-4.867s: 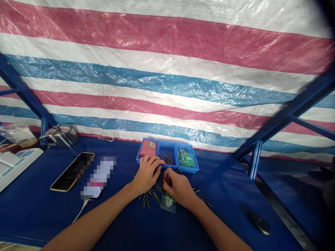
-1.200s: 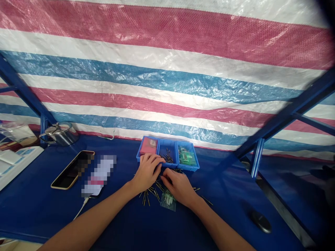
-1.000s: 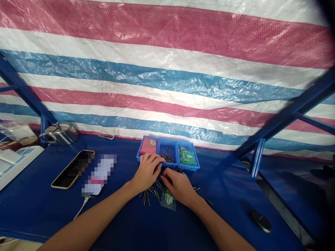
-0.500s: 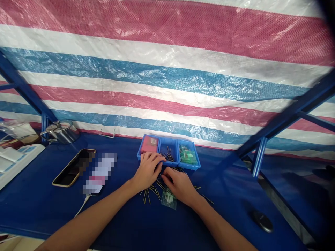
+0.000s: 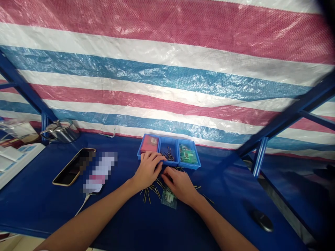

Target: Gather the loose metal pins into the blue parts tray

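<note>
My left hand (image 5: pixel 149 170) lies across the front of a blue divided bin (image 5: pixel 159 146), fingers apart, thumb separate from the index finger, over the rim of the left and middle compartments. Close to its right, my right hand (image 5: pixel 179 183) is curled with the fingertips together; whatever they pinch is hidden. Thin dark metal bits (image 5: pixel 148 195), like small drill bits, are scattered on the table below and between my hands. More bits (image 5: pixel 169 153) lie in the middle compartment. A small clear bag (image 5: pixel 169 198) with pale pieces inside rests partly beneath my right hand.
The left compartment holds a pink packet (image 5: pixel 149 144), the right one green packets (image 5: pixel 188 154). Leftward on the blue table (image 5: pixel 125 223) are a phone (image 5: pixel 74 167), a pixelated object with a cable, and a metal cup (image 5: pixel 64 131). A dark mouse-like object (image 5: pixel 262 220) sits right.
</note>
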`<action>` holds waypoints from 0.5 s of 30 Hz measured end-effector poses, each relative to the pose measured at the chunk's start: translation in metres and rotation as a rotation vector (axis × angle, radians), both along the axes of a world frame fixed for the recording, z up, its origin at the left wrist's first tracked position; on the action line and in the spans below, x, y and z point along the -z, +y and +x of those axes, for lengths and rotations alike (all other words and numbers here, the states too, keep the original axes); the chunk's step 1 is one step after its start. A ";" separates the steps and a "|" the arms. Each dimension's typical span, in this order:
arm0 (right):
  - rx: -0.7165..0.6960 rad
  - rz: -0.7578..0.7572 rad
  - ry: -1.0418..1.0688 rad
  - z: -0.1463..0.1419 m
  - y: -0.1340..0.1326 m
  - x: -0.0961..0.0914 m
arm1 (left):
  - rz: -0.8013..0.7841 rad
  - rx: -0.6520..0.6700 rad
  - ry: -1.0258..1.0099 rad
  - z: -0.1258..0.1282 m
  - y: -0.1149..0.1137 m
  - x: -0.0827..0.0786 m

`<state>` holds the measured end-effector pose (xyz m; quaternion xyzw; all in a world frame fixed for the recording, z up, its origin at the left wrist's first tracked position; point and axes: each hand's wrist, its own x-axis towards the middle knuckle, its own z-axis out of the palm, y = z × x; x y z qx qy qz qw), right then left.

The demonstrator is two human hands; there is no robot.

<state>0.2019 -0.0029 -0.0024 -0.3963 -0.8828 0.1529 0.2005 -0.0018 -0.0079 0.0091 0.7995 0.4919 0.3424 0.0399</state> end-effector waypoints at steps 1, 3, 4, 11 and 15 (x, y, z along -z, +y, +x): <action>-0.003 -0.001 -0.001 0.000 0.000 0.000 | -0.002 0.001 0.000 0.000 0.000 0.000; -0.006 -0.003 -0.005 0.000 0.000 -0.001 | -0.004 0.000 0.000 0.000 0.000 0.000; -0.006 -0.004 -0.006 0.000 0.000 -0.001 | -0.003 -0.001 0.000 0.000 0.000 -0.001; -0.009 -0.008 -0.002 0.001 -0.001 -0.001 | 0.001 0.000 -0.004 0.000 0.000 0.001; -0.011 -0.009 -0.002 0.001 -0.001 0.000 | 0.001 -0.001 -0.005 0.000 0.000 0.001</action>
